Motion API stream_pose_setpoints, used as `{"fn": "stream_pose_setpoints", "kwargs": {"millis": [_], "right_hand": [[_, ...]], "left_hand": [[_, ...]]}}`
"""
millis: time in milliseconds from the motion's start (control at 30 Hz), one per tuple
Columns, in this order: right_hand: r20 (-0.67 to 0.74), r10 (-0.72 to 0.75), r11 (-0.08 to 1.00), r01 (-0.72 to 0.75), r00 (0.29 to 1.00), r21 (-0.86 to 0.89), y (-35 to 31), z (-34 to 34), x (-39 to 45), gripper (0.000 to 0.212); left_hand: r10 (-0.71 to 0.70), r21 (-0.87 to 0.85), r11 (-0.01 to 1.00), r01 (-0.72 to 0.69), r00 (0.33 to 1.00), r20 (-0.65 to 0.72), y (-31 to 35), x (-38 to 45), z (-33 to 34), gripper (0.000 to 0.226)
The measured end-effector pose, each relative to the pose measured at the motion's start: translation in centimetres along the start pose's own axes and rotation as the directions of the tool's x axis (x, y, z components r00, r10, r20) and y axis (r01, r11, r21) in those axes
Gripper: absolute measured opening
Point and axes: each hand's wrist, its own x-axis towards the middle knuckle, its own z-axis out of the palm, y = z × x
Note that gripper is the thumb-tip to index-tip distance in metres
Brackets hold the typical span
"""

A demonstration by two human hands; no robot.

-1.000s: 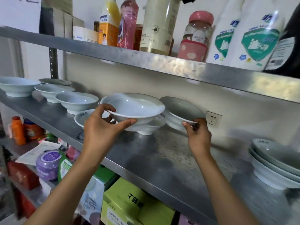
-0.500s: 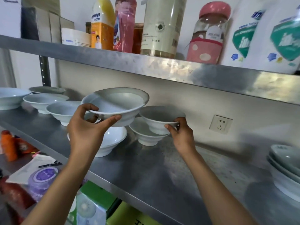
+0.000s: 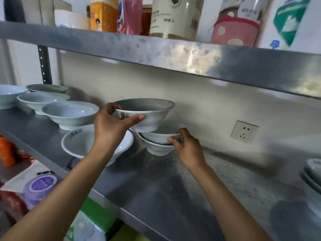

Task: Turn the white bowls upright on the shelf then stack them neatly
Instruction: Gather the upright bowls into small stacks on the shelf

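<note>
Holding bowl (image 3: 149, 117) — left hand (image 3: 111, 126) gripping.

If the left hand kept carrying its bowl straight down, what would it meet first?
Probably the two nested white bowls that the right hand steadies on the steel shelf. The left hand holds its upright white bowl just above them, though depth is hard to judge.

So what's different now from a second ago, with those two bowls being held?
The right hand has set its bowl into the bowl on the shelf, and still grips its rim. The left hand has carried its bowl rightward, so it now hangs just above that pair, still gripped. The loose upright bowls to the left have stayed put.
</note>
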Motion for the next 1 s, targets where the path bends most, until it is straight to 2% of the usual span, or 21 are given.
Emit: {"fn": "stream_pose_setpoints", "kwargs": {"millis": [67,233,367,433,633,767,867,1000], "right_hand": [[-0.007,0.000,1.000,0.000,1.000,-0.023,0.6,0.2,-0.3,0.036],[-0.020,-0.015,0.999,0.014,1.000,-0.033,0.9,0.2,-0.8,0.037],[0.046,0.061,0.998,-0.060,0.997,-0.007,0.8,-0.7,-1.2,0.053],[0.021,0.093,0.996,-0.093,0.995,-0.002,0.8,-1.5,-1.4,0.047],[-0.011,0.196,0.980,-0.196,0.981,0.019,1.3,-3.2,-1.8,0.038],[-0.016,0.184,0.983,-0.184,0.983,0.018,1.2,-3.1,-1.8,0.030],[-0.040,0.178,0.984,-0.177,0.983,0.027,1.2,-3.2,-1.8,0.031],[-0.035,0.195,0.981,-0.194,0.980,0.029,1.4,-3.4,-2.1,0.034]], "left_hand": [[-0.017,0.012,1.000,0.016,0.999,0.044,-0.1,0.6,0.7,0.056],[0.005,0.007,1.000,-0.006,0.990,0.141,-0.2,1.3,3.0,0.050],[-0.012,0.029,1.000,0.007,0.984,0.180,-1.1,1.1,4.4,0.061],[-0.025,0.042,0.999,0.017,0.979,0.203,-1.1,0.7,4.9,0.061],[-0.023,0.187,0.982,-0.024,0.970,0.243,-1.4,-0.1,6.1,0.060],[-0.026,0.293,0.955,-0.055,0.964,0.265,-2.0,-0.4,6.3,0.062],[-0.036,0.427,0.898,-0.106,0.950,0.311,-2.4,-0.3,6.6,0.062],[-0.064,0.507,0.857,-0.093,0.957,0.283,-3.3,-0.1,6.6,0.061]]}}
